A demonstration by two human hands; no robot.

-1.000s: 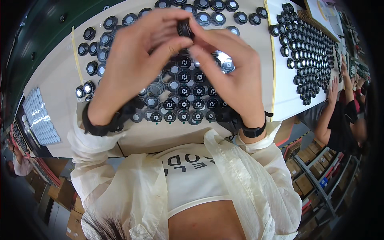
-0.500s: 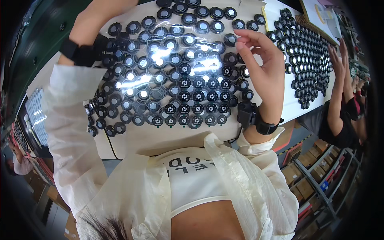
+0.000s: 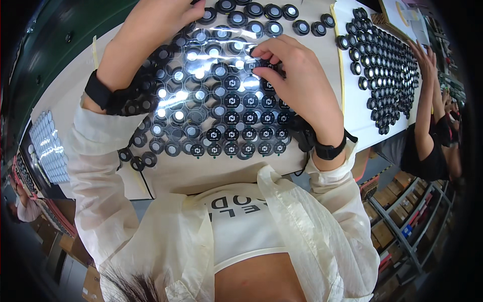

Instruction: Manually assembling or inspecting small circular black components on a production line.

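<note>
A clear plastic sheet (image 3: 197,117) with round black labels (image 3: 250,101) in rows on its right part lies over many round black parts with pale centres. Glare crosses the sheet. Above its upper right area is my right hand (image 3: 299,68), with thumb and forefinger curved and apart beside a label in an upper row. Its other fingers curl in behind. My left hand (image 3: 168,17) reaches to the top edge of the view near a round black part (image 3: 207,16); its thumb shows, but most fingers are cut off. Both wrists wear black bands.
More round black parts (image 3: 382,75) stand in rows on a white surface to the right, near a co-worker's raised hands (image 3: 425,60). A sheet of pale discs (image 3: 49,146) lies at far left. Metal racking (image 3: 402,226) and cardboard boxes (image 3: 382,201) are at lower right.
My right hand has moved left over the sheet, from beside its right edge. My left hand and forearm have shifted right along the top, covering parts at the upper left.
</note>
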